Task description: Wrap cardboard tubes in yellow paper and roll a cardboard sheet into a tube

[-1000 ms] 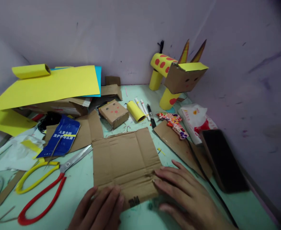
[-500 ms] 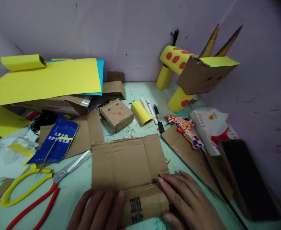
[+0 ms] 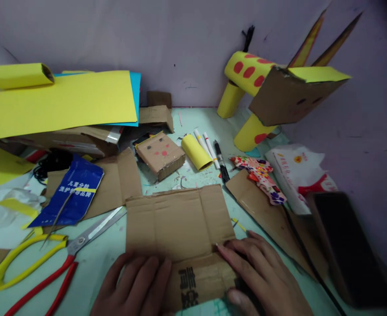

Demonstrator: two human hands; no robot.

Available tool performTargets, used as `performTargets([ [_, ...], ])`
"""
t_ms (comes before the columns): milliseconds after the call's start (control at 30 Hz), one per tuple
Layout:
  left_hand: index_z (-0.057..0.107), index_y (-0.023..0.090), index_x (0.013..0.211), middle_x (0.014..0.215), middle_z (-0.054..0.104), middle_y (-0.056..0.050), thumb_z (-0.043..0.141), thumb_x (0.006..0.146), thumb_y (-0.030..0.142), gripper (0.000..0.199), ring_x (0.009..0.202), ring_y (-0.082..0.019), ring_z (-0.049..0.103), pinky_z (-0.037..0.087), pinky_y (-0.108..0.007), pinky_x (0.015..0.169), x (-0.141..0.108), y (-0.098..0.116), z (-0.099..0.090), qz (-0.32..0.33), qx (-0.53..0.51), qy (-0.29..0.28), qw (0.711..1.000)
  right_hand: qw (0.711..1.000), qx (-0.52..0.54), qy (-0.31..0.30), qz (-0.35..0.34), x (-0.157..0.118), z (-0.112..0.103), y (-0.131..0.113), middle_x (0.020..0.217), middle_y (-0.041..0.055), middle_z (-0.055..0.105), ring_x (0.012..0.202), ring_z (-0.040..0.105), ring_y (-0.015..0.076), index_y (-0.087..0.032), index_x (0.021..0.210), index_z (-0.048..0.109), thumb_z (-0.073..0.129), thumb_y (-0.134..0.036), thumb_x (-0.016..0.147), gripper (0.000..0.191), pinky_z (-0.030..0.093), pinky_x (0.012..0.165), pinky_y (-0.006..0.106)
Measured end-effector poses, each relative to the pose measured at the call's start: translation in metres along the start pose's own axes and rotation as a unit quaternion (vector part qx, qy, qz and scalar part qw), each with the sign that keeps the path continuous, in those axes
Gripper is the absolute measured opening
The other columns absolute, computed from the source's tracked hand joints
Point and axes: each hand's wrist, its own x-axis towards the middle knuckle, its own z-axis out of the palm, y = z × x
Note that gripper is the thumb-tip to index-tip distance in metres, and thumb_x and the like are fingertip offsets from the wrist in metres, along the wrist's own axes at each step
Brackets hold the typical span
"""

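Note:
A creased cardboard sheet point(image 3: 180, 224) lies in front of me, its near part folded and marked with black characters. My left hand point(image 3: 134, 285) rests on the near left of the cardboard, fingers bent and side by side. At the right edge, my right hand point(image 3: 262, 276) has its fingertips on the crease and its thumb lower down near the flap. Beyond the sheet are a small cardboard box with a drawn face point(image 3: 160, 156) and a yellow paper tube point(image 3: 196, 152).
Scissors point(image 3: 81, 241) lie open at left, near a blue packet point(image 3: 77, 188). Yellow sheets point(image 3: 64, 101) top a pile at back left. A spotted cardboard animal point(image 3: 279, 96) stands at back right. A phone point(image 3: 348, 245) is at far right.
The view has shifted slightly and come closer. My left hand's fingers have curled a little more on the cardboard; my right hand stays at its right edge.

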Motion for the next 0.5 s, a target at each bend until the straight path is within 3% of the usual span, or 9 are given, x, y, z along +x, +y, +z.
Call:
performTargets([
  [100, 0.058, 0.018, 0.107, 0.093, 0.064, -0.004, 0.032, 0.094, 0.038, 0.035, 0.088, -0.022, 0.051, 0.033, -0.042, 0.09, 0.006, 0.003, -0.004, -0.035, -0.031, 0.009, 0.999, 0.999, 0.031, -0.007, 0.032, 0.002, -0.002, -0.005, 0.107, 0.0103, 0.063, 0.102, 0.055, 0.0256, -0.016, 0.126, 0.05, 0.044, -0.033, 0.093, 0.038, 0.041, 0.093, 0.044],
  [233, 0.054, 0.013, 0.117, 0.103, 0.061, -0.007, 0.037, 0.091, 0.027, 0.033, 0.094, -0.023, 0.05, 0.03, -0.044, 0.094, 0.015, 0.004, -0.019, -0.017, -0.054, -0.061, 0.997, 0.995, 0.095, -0.005, 0.04, 0.001, -0.004, -0.008, 0.106, 0.0114, 0.061, 0.098, 0.054, 0.0254, -0.015, 0.129, 0.047, 0.042, -0.029, 0.093, 0.039, 0.037, 0.095, 0.05],
  [333, 0.051, 0.011, 0.118, 0.105, 0.06, -0.008, 0.038, 0.09, 0.024, 0.033, 0.095, -0.023, 0.049, 0.029, -0.045, 0.095, 0.019, 0.004, -0.026, -0.019, -0.069, -0.081, 0.994, 0.995, 0.088, 0.0, 0.048, 0.003, -0.006, -0.014, 0.107, 0.0113, 0.062, 0.1, 0.053, 0.0267, -0.015, 0.128, 0.048, 0.047, -0.024, 0.09, 0.039, 0.032, 0.098, 0.056],
  [433, 0.051, 0.011, 0.117, 0.104, 0.06, -0.009, 0.039, 0.089, 0.023, 0.032, 0.092, -0.023, 0.049, 0.03, -0.046, 0.091, 0.018, 0.007, -0.027, -0.02, -0.071, -0.098, 0.992, 0.998, 0.063, -0.002, 0.014, 0.008, -0.006, -0.027, 0.115, 0.0107, 0.063, 0.107, 0.052, 0.0268, -0.016, 0.125, 0.052, 0.049, -0.016, 0.086, 0.039, 0.026, 0.104, 0.056],
  [500, 0.051, 0.012, 0.118, 0.104, 0.06, -0.009, 0.04, 0.089, 0.024, 0.032, 0.09, -0.024, 0.049, 0.031, -0.047, 0.089, 0.016, 0.008, -0.028, -0.017, -0.064, -0.107, 0.992, 0.997, 0.068, 0.001, -0.027, 0.012, -0.002, -0.035, 0.115, 0.0103, 0.065, 0.105, 0.055, 0.025, -0.014, 0.122, 0.055, 0.049, -0.013, 0.085, 0.037, 0.034, 0.101, 0.049],
])
